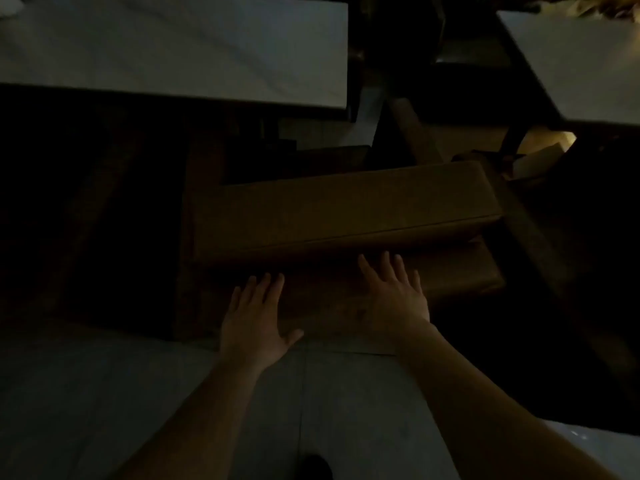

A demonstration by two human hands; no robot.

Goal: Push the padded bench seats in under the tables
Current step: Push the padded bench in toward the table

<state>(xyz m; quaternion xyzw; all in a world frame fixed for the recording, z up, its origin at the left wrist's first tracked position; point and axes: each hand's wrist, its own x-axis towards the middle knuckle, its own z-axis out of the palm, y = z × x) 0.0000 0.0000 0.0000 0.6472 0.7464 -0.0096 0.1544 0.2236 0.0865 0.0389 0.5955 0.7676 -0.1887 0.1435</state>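
Head view, very dim: both hands are spread flat, fingers extended, grasping nothing. The left hand (254, 318) and right hand (394, 294) press against the near side of a brown padded bench seat (343, 211), which sits on the floor below the near edge of a pale table (180, 50).

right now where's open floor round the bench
Free: the pale floor in front of the bench, around both forearms. Crowded: the bench's right end sits tight against dark furniture below the right table. Beyond the bench, under the left table, it is too dark to judge. Left hand and right hand lie flat, open.
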